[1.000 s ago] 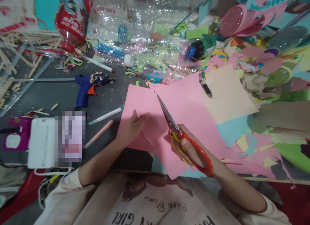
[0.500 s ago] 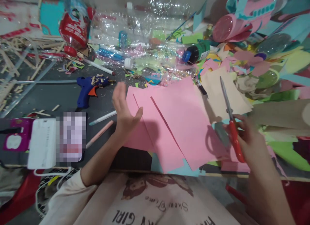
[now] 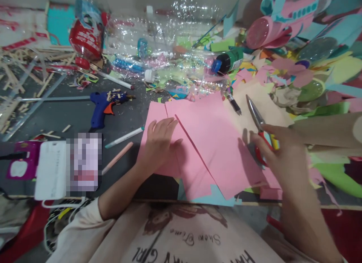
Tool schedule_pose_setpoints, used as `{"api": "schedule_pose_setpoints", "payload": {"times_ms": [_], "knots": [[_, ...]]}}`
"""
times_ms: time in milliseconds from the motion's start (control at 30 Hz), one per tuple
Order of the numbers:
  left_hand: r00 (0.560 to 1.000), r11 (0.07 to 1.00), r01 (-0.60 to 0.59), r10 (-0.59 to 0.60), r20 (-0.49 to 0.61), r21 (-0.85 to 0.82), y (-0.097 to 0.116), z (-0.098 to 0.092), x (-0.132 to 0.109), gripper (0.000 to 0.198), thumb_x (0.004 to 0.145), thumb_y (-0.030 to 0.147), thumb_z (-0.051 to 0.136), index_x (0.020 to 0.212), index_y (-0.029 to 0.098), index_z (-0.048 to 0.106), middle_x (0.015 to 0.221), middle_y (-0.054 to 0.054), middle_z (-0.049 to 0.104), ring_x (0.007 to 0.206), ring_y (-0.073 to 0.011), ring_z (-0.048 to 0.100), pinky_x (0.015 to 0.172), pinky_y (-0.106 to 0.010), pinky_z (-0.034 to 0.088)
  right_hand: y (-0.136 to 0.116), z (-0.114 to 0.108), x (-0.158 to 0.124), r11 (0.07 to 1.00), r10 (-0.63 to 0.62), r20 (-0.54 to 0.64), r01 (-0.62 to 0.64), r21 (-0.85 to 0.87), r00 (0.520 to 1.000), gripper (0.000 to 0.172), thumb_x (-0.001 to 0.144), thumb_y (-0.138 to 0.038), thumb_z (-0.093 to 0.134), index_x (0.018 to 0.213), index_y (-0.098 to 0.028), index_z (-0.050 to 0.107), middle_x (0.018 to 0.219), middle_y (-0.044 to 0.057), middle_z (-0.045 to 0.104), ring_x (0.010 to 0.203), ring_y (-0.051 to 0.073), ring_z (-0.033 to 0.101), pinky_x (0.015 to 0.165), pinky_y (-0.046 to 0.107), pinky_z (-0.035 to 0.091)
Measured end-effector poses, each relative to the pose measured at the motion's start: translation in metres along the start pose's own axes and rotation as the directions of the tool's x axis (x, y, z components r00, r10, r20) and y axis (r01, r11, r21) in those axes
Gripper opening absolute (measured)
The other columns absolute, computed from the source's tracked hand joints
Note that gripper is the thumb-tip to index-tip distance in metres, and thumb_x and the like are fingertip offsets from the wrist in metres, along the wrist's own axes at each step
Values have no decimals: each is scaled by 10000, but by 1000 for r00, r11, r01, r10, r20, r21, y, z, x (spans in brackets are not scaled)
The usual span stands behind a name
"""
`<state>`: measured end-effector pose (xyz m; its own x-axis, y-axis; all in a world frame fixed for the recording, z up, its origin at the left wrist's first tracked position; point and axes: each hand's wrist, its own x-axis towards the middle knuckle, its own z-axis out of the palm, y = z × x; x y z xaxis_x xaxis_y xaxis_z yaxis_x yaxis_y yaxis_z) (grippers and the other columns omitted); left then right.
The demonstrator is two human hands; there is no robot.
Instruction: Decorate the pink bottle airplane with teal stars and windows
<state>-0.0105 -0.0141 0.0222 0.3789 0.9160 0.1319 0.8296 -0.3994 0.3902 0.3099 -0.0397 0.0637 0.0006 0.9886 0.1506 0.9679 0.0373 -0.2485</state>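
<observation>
Pink paper sheets (image 3: 215,142) overlap on the dark table in front of me. My left hand (image 3: 160,144) is over the left part of the sheets, palm down with its fingers spread, and holds nothing. At the right, my right hand (image 3: 285,153) has its fingers round the red handles of the scissors (image 3: 256,114). The metal blades point up and away over a cream sheet (image 3: 246,91). A black pen (image 3: 233,103) lies between the pink and cream sheets. Light blue paper (image 3: 198,193) shows under the pink sheets at the near edge.
A blue glue gun (image 3: 98,104), two markers (image 3: 124,137), a phone (image 3: 85,161) and a white power bank (image 3: 51,168) are at the left. Clear plastic bottles (image 3: 127,40), wooden sticks and paper scraps fill the back. A brown paper roll (image 3: 330,131) lies at the right.
My left hand has come down and right onto the pink sheets. The scissors have moved left in my right hand, with the blades over the cream sheet.
</observation>
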Motion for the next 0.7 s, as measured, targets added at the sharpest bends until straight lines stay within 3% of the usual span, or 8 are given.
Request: {"api": "schedule_pose_setpoints", "payload": {"times_ms": [67, 167, 300, 367, 467, 567, 700], "knots": [[1000, 1000, -9, 9, 27, -19, -2, 2, -1, 498, 982, 391, 522, 1405, 130, 489, 1398, -191, 603, 1325, -321, 544, 1195, -585, 294, -16, 15, -1, 990, -75, 57, 67, 124, 996, 409, 954, -508, 525, 1281, -270, 591, 1128, 183, 705, 1063, 394, 662, 918, 576, 526], [997, 994, -12, 19, 70, -107, -4, 5, -1, 514, 1003, 351, 468, 1458, 116, 419, 1445, -193, 567, 1389, -297, 503, 1228, -581, 252, -30, 41, -6, 976, -159, 129, 136, 170, 979, 614, 926, -534, 570, 1439, -214, 457, 1369, 209, 598, 1311, 426, 533, 1061, 641, 438], [999, 944, 40, -30, 34, -327, -6, 3, 0, 558, 1015, 470, 403, 1460, 134, 402, 1451, -196, 560, 1391, -299, 504, 1233, -614, 219, -31, 57, -12, 952, -253, 144, 221, 210, 957, 633, 935, -523, 561, 1484, -243, 420, 1509, 164, 503, 1445, 389, 413, 1160, 673, 327], [994, 870, 87, -105, -9, -485, -7, 1, 0, 559, 1002, 537, 407, 1424, 171, 444, 1415, -179, 587, 1335, -284, 554, 1200, -568, 318, -29, 56, -12, 928, -294, 124, 252, 274, 948, 594, 933, -492, 578, 1466, -264, 450, 1488, 149, 527, 1418, 366, 459, 1158, 657, 352], [968, 700, 179, -252, -4, -692, -9, -2, 1, 642, 949, 595, 490, 1438, 186, 418, 1266, -149, 650, 1075, -212, 679, 960, -378, 545, -29, 49, -8, 872, -337, 117, 263, 413, 934, 482, 965, -346, 546, 1438, -269, 490, 1430, 132, 578, 1331, 285, 565, 1104, 535, 484], [951, 636, 216, -309, 11, -741, -8, -4, 3, 683, 889, 596, 582, 1430, 201, 449, 1239, -123, 656, 1038, -195, 677, 871, -306, 556, -32, 40, 1, 817, -368, 144, 245, 523, 919, 414, 979, -188, 441, 1361, -269, 577, 1350, 105, 641, 1251, 223, 633, 1024, 432, 564], [959, 623, 197, -284, 15, -757, -6, -11, 6, 426, 939, 523, 526, 1170, 204, 687, 1214, -108, 699, 1141, -225, 648, 867, -304, 546, -29, 24, 23, 783, -452, 270, 234, 576, 850, 404, 950, -145, 437, 1228, -293, 690, 1283, 68, 704, 1195, 221, 678, 972, 396, 596]]}}
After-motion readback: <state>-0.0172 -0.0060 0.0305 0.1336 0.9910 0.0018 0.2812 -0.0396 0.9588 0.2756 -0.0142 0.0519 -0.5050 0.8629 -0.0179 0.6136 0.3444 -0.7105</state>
